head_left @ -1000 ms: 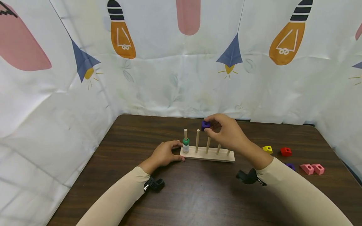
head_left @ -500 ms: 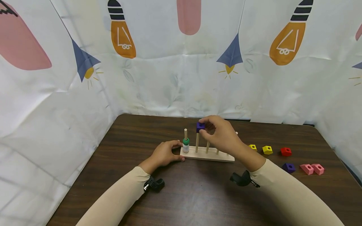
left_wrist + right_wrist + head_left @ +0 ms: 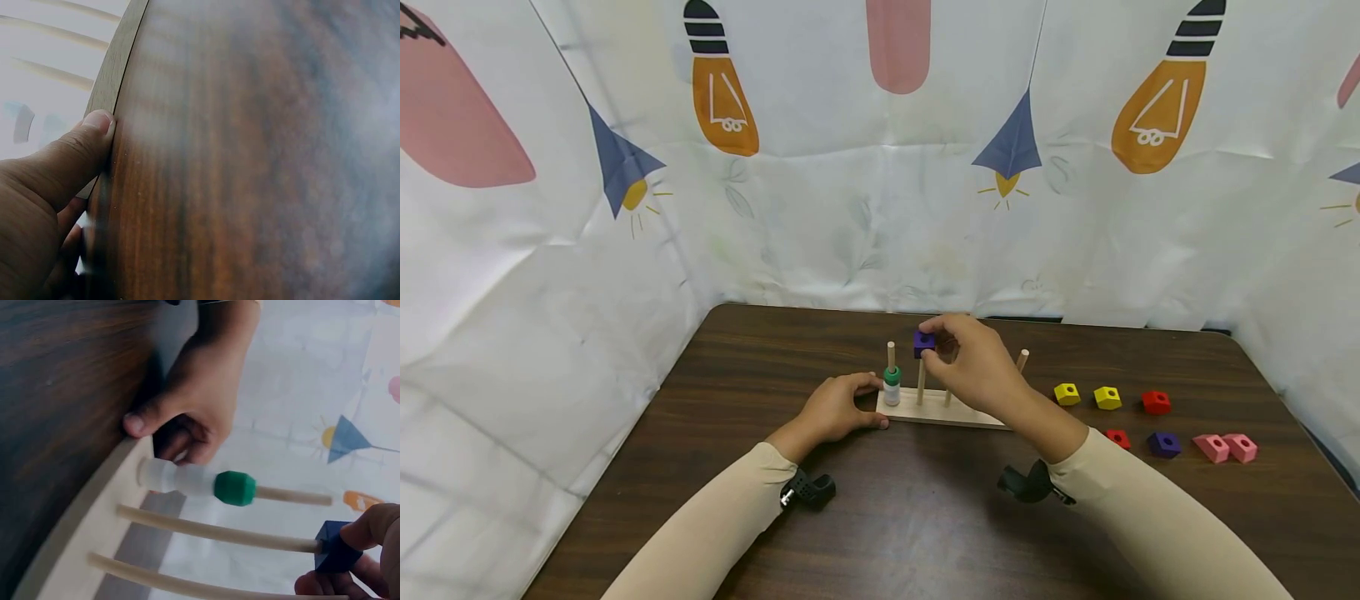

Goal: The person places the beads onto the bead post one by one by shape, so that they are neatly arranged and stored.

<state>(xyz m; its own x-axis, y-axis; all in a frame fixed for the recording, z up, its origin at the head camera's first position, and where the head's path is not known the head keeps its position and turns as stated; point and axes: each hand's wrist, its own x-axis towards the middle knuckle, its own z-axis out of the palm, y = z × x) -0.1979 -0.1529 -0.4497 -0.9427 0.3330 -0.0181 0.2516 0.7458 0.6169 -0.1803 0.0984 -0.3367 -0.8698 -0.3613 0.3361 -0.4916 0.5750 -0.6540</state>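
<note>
A pale wooden peg board (image 3: 951, 412) with several upright pegs stands on the table. My left hand (image 3: 831, 407) grips its left end, the thumb (image 3: 87, 147) against the front edge and the fingers behind. White beads (image 3: 169, 475) with a green bead (image 3: 235, 488) on top sit on the leftmost peg. My right hand (image 3: 976, 363) pinches a purple block (image 3: 924, 344) between thumb and fingers at the top of the second peg (image 3: 219, 530). In the right wrist view that peg's tip meets the block's underside. The right hand hides parts of the pegs to the right.
Loose on the dark wooden table (image 3: 910, 517), right of the board, lie two yellow blocks (image 3: 1107, 398), a red block (image 3: 1156, 403), another red block (image 3: 1117, 438) partly behind the right sleeve, a purple block (image 3: 1164, 445) and two pink blocks (image 3: 1241, 448). A patterned white cloth (image 3: 850, 208) hangs behind.
My right hand has carried the purple block leftward onto the top of the second peg and slightly down. The left hand has stayed on the board's end.
</note>
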